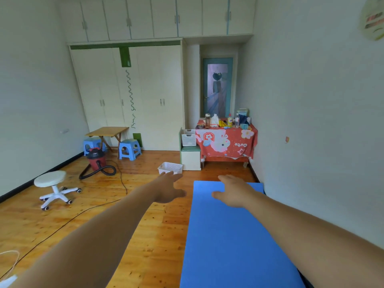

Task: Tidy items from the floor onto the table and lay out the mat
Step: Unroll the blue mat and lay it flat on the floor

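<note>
The blue mat (228, 235) lies flat on the wooden floor (104, 215), its long axis running straight away from the person toward the red-clothed table (226, 142) at the far end, with its right side close along the wall (311, 121). Both arms are stretched out ahead. The right hand (234, 192) is over the mat's far end, just short of the far edge, palm down with fingers loose and straight and nothing in it; whether it presses the surface or hangs above it I can't tell from here. The left hand (168, 188) is off the mat, just beyond its left edge and over bare boards, fingers also spread and empty. Directly beyond that hand's fingertips sits a white basket (170, 167) on the floor, near the small cabinet (190, 160) beside the table. To my eye the mat looks laid out, and the basket is the likely thing left to lift onto the table. It lies forward of the left hand, which is clearly the nearer one, while the right would have to cross the mat's corner. The table already carries bottles and boxes, so room up there seems tight
</note>
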`<state>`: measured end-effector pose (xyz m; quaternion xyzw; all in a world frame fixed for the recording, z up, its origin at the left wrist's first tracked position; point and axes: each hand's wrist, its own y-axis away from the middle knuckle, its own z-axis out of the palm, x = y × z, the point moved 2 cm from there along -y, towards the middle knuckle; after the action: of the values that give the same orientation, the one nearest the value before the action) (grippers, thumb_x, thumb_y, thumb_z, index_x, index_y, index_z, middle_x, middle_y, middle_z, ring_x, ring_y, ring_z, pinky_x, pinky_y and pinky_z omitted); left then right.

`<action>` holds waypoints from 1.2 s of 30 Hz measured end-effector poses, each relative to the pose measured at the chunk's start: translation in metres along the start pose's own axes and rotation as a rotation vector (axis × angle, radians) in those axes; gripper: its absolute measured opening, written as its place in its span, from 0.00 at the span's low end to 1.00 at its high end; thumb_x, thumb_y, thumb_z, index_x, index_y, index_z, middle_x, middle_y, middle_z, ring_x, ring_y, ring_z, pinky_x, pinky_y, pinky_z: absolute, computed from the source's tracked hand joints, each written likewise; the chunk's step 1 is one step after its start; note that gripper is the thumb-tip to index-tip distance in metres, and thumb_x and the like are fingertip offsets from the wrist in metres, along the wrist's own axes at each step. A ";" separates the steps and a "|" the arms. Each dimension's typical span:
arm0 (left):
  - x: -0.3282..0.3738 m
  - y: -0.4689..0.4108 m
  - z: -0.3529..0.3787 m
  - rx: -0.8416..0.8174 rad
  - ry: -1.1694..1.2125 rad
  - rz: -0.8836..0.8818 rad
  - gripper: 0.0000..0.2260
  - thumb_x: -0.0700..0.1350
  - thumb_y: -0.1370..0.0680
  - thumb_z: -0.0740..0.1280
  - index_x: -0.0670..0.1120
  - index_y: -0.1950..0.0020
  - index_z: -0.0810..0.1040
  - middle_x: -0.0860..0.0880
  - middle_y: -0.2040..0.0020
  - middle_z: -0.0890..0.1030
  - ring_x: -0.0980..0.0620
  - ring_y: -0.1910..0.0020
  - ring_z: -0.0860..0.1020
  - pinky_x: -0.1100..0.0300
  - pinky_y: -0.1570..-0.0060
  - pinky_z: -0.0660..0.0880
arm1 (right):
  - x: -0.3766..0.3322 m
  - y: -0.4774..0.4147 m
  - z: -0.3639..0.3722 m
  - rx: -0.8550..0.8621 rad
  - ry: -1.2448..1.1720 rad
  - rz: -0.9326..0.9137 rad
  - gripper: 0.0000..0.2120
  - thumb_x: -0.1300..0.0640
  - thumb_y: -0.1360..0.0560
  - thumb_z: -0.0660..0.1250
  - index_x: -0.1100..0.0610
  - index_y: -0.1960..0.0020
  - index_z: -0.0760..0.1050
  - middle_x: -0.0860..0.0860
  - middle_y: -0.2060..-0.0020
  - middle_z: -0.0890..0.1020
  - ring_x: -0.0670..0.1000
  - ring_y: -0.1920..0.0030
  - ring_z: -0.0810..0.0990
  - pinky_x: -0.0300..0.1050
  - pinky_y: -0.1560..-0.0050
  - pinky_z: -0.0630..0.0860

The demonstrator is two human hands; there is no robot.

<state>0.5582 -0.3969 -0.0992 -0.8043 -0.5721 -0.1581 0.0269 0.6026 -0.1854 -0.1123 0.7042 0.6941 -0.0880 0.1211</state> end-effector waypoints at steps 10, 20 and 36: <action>-0.173 0.008 -0.060 0.002 0.027 -0.081 0.34 0.59 0.23 0.62 0.53 0.23 0.49 0.49 0.21 0.47 0.45 0.22 0.45 0.44 0.26 0.51 | -0.169 -0.070 0.031 -0.005 0.013 -0.131 0.35 0.40 0.24 0.61 0.52 0.23 0.53 0.52 0.24 0.59 0.55 0.26 0.59 0.51 0.30 0.62; -0.228 -0.108 -0.082 -0.014 0.058 -0.003 0.34 0.59 0.23 0.62 0.53 0.23 0.50 0.50 0.21 0.50 0.45 0.22 0.46 0.44 0.26 0.52 | -0.188 -0.196 0.045 0.022 -0.025 -0.069 0.36 0.40 0.24 0.61 0.53 0.23 0.51 0.52 0.24 0.59 0.55 0.26 0.61 0.50 0.31 0.64; -0.287 -0.466 -0.187 -0.001 -0.008 0.133 0.32 0.57 0.23 0.62 0.53 0.23 0.51 0.49 0.21 0.52 0.47 0.23 0.52 0.50 0.26 0.54 | -0.161 -0.542 -0.001 0.142 -0.118 0.060 0.33 0.41 0.25 0.63 0.51 0.26 0.56 0.51 0.27 0.65 0.54 0.30 0.67 0.49 0.36 0.69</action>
<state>-0.0009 -0.5403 -0.0677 -0.8414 -0.5173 -0.1529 0.0346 0.0575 -0.3351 -0.0906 0.7251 0.6563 -0.1747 0.1142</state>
